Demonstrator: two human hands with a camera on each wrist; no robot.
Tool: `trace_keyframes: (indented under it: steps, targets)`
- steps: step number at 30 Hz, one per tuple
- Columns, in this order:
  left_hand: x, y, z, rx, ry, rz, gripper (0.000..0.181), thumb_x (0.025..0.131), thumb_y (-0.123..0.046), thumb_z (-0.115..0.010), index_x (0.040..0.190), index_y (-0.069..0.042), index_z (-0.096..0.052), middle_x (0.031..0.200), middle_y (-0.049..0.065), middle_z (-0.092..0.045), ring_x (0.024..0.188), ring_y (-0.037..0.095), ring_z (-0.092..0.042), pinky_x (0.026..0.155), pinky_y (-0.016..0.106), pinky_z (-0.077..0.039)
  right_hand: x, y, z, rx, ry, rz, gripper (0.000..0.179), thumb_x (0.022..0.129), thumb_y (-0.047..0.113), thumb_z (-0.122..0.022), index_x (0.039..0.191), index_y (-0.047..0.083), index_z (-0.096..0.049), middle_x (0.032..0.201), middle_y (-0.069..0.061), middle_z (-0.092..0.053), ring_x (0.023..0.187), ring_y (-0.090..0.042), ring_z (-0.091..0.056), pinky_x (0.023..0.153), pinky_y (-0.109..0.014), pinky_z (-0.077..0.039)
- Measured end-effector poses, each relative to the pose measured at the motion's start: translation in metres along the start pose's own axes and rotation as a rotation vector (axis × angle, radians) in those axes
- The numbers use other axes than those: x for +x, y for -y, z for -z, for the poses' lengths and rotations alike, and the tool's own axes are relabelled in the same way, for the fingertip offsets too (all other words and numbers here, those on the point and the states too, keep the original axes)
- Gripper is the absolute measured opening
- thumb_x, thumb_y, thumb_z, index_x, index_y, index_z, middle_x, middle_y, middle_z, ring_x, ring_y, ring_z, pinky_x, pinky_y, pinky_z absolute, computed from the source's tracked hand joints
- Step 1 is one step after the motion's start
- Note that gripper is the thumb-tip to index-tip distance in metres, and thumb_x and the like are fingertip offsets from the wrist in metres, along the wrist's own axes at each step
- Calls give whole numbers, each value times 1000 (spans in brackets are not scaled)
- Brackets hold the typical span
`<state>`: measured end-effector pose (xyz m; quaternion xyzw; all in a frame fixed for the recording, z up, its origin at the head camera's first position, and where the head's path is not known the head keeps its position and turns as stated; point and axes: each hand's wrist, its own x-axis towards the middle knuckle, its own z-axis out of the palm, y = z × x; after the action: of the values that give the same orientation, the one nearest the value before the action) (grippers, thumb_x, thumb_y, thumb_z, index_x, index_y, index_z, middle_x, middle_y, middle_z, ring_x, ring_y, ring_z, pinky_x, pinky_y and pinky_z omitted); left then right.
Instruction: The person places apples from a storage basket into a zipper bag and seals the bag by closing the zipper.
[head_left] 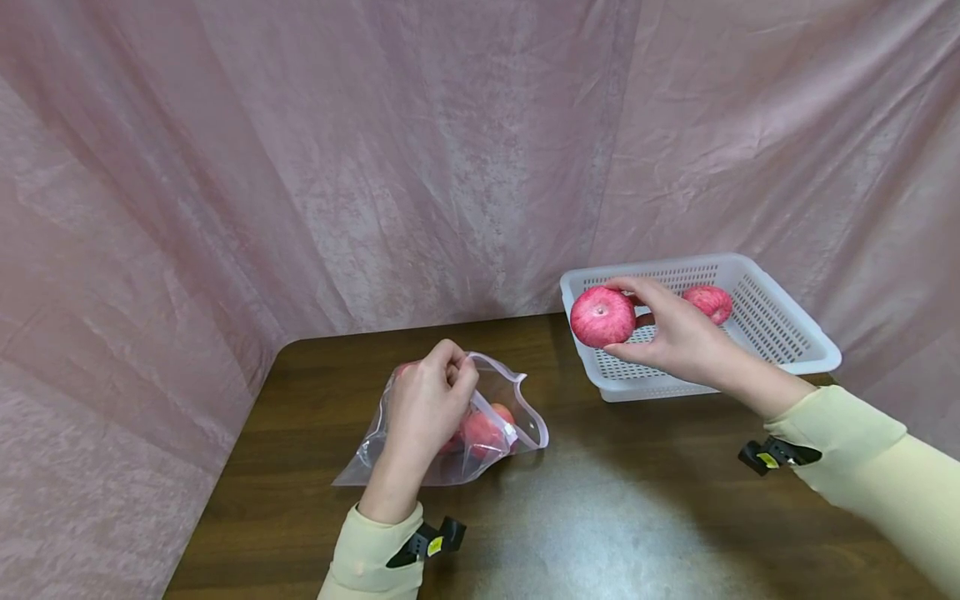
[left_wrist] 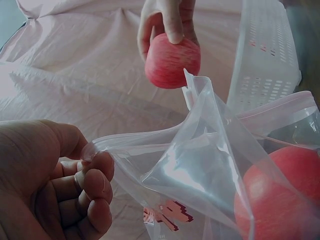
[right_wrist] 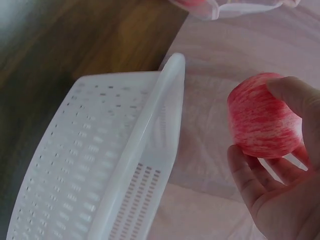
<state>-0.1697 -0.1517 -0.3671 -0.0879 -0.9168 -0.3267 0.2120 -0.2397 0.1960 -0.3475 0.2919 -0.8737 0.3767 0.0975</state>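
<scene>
My left hand (head_left: pixel 431 400) pinches the edge of a clear zip bag (head_left: pixel 457 475) between thumb and forefinger. In the left wrist view the bag's mouth stands partly apart, and an apple (left_wrist: pixel 280 195) shows through its film. Red fruit (head_left: pixel 483 429) lies inside the bag on the table. My right hand (head_left: pixel 686 333) grips a red apple (head_left: pixel 602 317) with thumb and fingers, over the left end of a white plastic basket (head_left: pixel 813 364). Another apple (head_left: pixel 708 303) rests in the basket. From the right wrist, the held apple (right_wrist: pixel 262 117) appears beyond the basket's rim.
The brown wooden table (head_left: pixel 600 517) reaches toward the front. A pink curtain (head_left: pixel 420 167) hangs behind it. The basket stands at the table's back right, close to the curtain, with the bag to its left.
</scene>
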Motion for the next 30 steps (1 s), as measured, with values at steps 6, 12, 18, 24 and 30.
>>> trace_keyframes:
  steps: [6,12,18,24,30]
  targets:
    - [0,0,-1,2,-3,-2,11,102,-18,-64,92,-17,-69,64,-7,-52,57,15,-50,54,38,-41,-2,8,-5,6,-8,49,83,79,5,-99,151,6,-57,141,-11,-64,116,-27,-67,96,-32,-60]
    - [0,0,-1,1,-2,2,11,102,-18,-64,92,-17,-70,64,-7,-53,57,15,-50,54,38,-41,-5,14,-12,24,-10,91,83,78,5,-100,150,5,-58,142,-11,-65,118,-25,-67,95,-22,-56]
    - [0,0,0,3,-4,4,11,102,-18,-64,93,-17,-70,64,-7,-53,56,15,-50,53,38,-40,-9,24,-20,39,7,105,82,79,5,-99,150,6,-58,142,-9,-65,118,-24,-67,95,-29,-59]
    - [0,0,0,-1,-3,5,11,102,-17,-64,93,-17,-70,64,-7,-52,56,15,-49,52,38,-40,-11,29,-28,51,17,126,81,80,7,-99,150,5,-58,142,-9,-65,121,-23,-66,96,-32,-60]
    - [0,1,0,0,-5,5,11,102,-17,-64,93,-17,-70,63,-7,-52,57,15,-50,53,38,-40,-14,31,-36,48,9,148,80,79,7,-99,149,5,-58,140,-9,-66,118,-21,-67,95,-37,-61]
